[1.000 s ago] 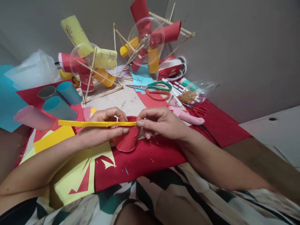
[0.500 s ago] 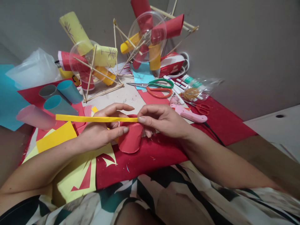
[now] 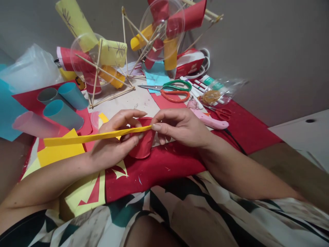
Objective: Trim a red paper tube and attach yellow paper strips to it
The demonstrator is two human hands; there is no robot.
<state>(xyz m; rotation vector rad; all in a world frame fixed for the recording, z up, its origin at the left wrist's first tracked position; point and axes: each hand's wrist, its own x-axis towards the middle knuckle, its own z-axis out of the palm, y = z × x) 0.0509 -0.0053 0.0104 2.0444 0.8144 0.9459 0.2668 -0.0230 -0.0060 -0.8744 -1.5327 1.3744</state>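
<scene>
My right hand (image 3: 181, 128) pinches the right end of a narrow yellow paper strip (image 3: 84, 138) between thumb and forefinger. The strip runs left across the back of my left hand (image 3: 115, 133), its far end above yellow paper. A red paper-covered cup (image 3: 144, 145) sits between my hands, its wide end toward me. My left thumb and fingers curl around the cup's left side. Part of the cup is hidden behind the strip and my fingers. My right fingertips are close to its right edge.
Scissors (image 3: 174, 90) and a pink glue gun (image 3: 209, 120) lie beyond my hands. Two stick-framed wheels with paper-covered cups (image 3: 115, 55) stand at the back. Several plastic cups (image 3: 65, 115) lie at left, markers (image 3: 196, 85) at right. Yellow paper (image 3: 61, 154) is under my left arm.
The yellow strip has tilted, its free left end swinging lower and toward the left. My left thumb has shifted slightly on the red cup. The view has tipped a little downward.
</scene>
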